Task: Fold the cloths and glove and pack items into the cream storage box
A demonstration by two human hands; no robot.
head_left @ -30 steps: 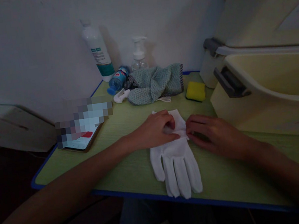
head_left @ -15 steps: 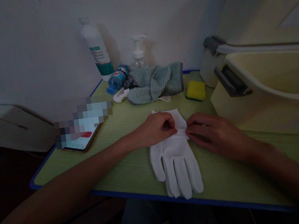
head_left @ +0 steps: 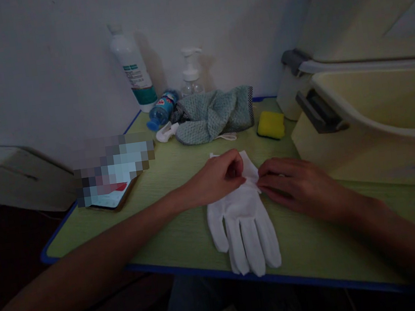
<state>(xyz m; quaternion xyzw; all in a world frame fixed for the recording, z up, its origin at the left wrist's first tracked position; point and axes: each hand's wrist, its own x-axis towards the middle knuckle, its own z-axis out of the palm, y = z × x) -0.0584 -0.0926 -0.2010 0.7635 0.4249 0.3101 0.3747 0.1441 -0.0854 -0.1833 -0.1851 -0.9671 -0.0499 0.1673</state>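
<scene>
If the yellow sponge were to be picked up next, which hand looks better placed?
Probably the right hand: it is nearer the sponge, on the same side of the white glove. The left hand lies farther off, over the glove's other edge.

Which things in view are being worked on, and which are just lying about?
In use:
- white glove, fingers toward the near edge
- left hand and right hand, both at its cuff

Lying about:
- phone
- white bottle
- blue bottle, on its side
- pump bottle
- cloth
- yellow sponge
- open bin
</scene>
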